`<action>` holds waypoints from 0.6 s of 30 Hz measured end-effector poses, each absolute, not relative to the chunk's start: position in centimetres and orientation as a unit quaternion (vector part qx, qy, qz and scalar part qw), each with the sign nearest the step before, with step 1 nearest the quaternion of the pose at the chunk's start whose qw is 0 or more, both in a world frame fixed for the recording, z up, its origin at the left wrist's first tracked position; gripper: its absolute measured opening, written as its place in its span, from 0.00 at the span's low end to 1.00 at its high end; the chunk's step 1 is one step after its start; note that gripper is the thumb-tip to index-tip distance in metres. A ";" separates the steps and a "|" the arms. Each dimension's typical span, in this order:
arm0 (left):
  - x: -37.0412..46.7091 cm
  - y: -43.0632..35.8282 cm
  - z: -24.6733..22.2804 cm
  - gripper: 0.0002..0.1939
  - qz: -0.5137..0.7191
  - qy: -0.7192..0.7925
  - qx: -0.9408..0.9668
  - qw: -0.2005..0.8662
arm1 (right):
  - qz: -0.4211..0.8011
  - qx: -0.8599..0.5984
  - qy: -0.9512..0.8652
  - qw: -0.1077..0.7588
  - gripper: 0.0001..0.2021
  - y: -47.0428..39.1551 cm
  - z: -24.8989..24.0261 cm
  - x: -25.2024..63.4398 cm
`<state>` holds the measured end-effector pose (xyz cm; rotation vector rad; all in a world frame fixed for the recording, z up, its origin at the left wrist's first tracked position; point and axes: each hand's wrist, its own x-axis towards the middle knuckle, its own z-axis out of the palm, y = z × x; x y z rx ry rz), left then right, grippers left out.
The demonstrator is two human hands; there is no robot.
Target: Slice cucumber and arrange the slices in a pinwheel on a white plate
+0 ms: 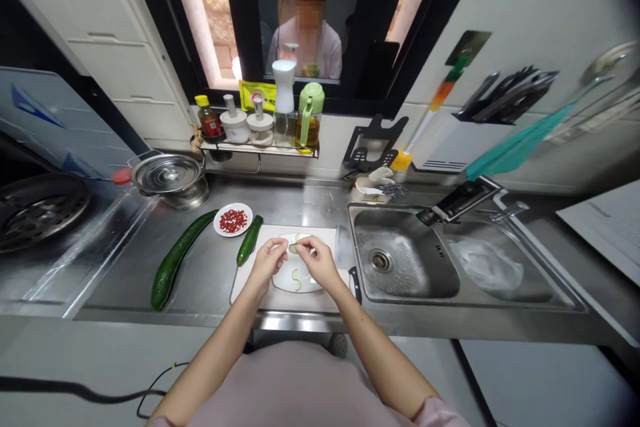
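A cucumber slice [293,249] is pinched between the thumb and fingers of my right hand [317,263]. My left hand [270,260] is closed in a pinch just left of that slice; whatever its fingertips hold is too small to make out. Beneath both hands a white oval plate [284,282] lies on the pale cutting board [280,301]. Thin curved cucumber slices [297,280] rest on the plate. A cut length of cucumber [249,241] touches the board's upper left area. At the board's right edge shows a knife's dark handle [355,285].
A long whole cucumber [181,259] and a small white dish [219,228] of red pieces lie to the left. Behind them stands a lidded steel pot [173,180]. A sink [410,273] is on the right. Bottles and jars fill a wall rack [260,147].
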<state>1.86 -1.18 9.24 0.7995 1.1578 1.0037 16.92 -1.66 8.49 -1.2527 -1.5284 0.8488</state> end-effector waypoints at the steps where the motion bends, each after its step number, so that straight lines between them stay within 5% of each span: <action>1: 2.0 -1.2 9.5 0.25 0.425 0.504 0.343 0.669 | 0.343 -0.506 -0.629 0.480 0.09 -1.7 8.8 17.1; 18: 2.5 -0.2 10.7 0.29 0.455 0.469 0.344 0.674 | 0.344 -0.507 -0.639 0.465 0.10 -1.5 9.0 17.8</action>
